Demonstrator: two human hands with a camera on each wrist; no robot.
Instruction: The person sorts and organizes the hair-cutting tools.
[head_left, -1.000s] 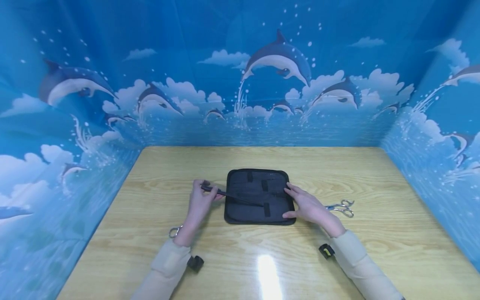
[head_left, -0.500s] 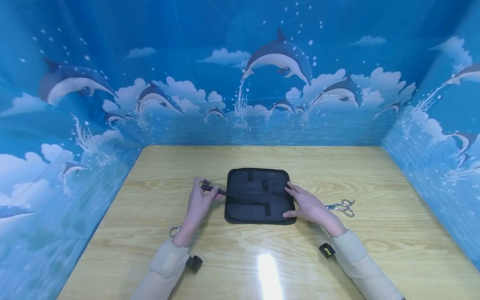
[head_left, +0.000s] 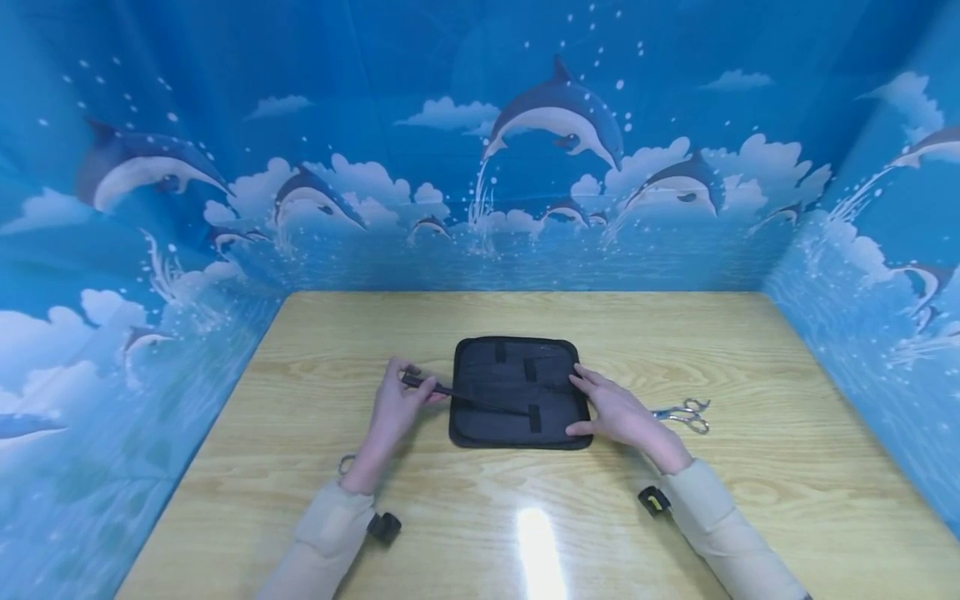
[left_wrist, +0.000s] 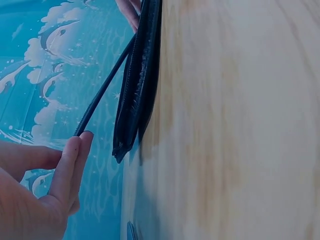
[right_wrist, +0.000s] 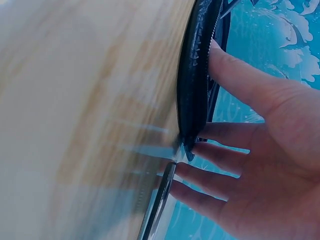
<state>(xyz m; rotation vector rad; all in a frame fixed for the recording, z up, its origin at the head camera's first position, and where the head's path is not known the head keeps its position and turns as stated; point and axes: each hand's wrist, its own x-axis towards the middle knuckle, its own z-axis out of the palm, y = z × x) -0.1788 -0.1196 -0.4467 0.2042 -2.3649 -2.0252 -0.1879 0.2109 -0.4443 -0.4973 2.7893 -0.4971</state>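
Observation:
A black case point(head_left: 487, 429) lies open and flat on the wooden table, with small elastic loops on its inner face. My left hand point(head_left: 396, 404) pinches a slim black comb point(head_left: 468, 397) by its near end, just left of the case. The comb slants over the case, its far tip at the lower right loop point(head_left: 535, 418). In the left wrist view, thumb and fingertips meet on the comb point(left_wrist: 104, 87), its end raised off the case. My right hand point(head_left: 618, 412) rests with spread fingers on the case's right edge; in the right wrist view, the thumb point(right_wrist: 240, 75) presses near its zipper.
Silver scissors point(head_left: 686, 414) lie right of the case, partly behind my right hand. A metal finger ring of another tool point(head_left: 346, 463) shows beside my left wrist. A dolphin-print curtain point(head_left: 480, 167) encloses the table's back and sides.
My left hand has shifted very slightly down and left, and the end of the comb it holds has dipped a little. My right hand and the case stay put.

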